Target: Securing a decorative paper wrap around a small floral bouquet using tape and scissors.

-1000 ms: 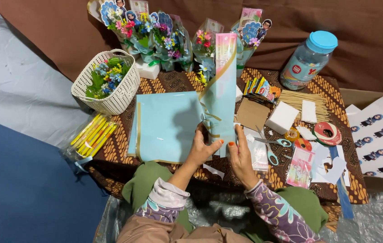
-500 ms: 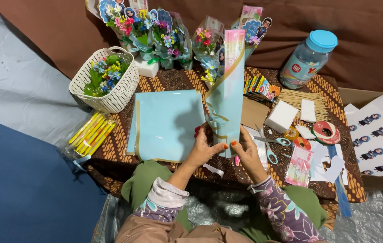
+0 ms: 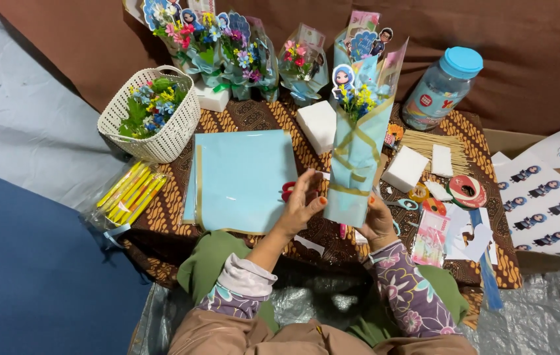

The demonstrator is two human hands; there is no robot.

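A small bouquet (image 3: 357, 141) wrapped in light blue paper with gold trim stands upright at the table's front, with yellow and blue flowers and a cartoon figure topper at its top. My right hand (image 3: 380, 220) grips its lower end from behind. My left hand (image 3: 303, 204) rests against the wrap's left lower side, fingers pressing the paper. A stack of light blue wrapping sheets (image 3: 240, 177) lies flat just left of my hands. Red-handled scissors (image 3: 288, 191) peek out behind my left hand.
A white basket (image 3: 155, 118) of flowers sits at left, yellow sticks in a bag (image 3: 129, 194) below it. Finished bouquets (image 3: 227, 46) line the back. White foam blocks (image 3: 405, 167), a blue-lidded jar (image 3: 443, 85), tape rolls (image 3: 467, 190) and sticker sheets (image 3: 543, 204) lie to the right.
The wrapped bouquet has been raised upright and turned, showing its flowers and topper. Both hands shifted to its lower end.
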